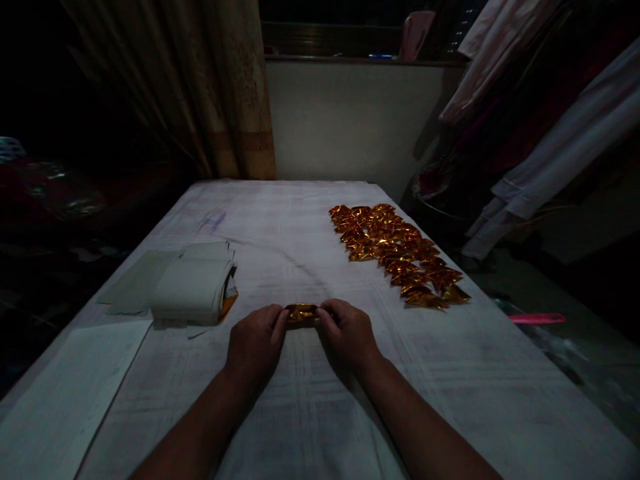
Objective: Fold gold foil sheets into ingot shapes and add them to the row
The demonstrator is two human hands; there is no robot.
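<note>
A small piece of gold foil paper (301,312) lies on the white cloth-covered table (310,413) in front of me. My left hand (255,343) pinches its left end with closed fingers. My right hand (347,333) pinches its right end the same way. Both hands rest low on the cloth. Several folded gold foil pieces (395,253) lie in rows on the right part of the table, beyond my right hand.
A stack of whitish sheets (193,287) with a gold edge underneath lies to the left of my left hand. A flat white sheet (65,393) covers the near left corner. A curtain (200,87) hangs behind, clothes (550,133) hang at right.
</note>
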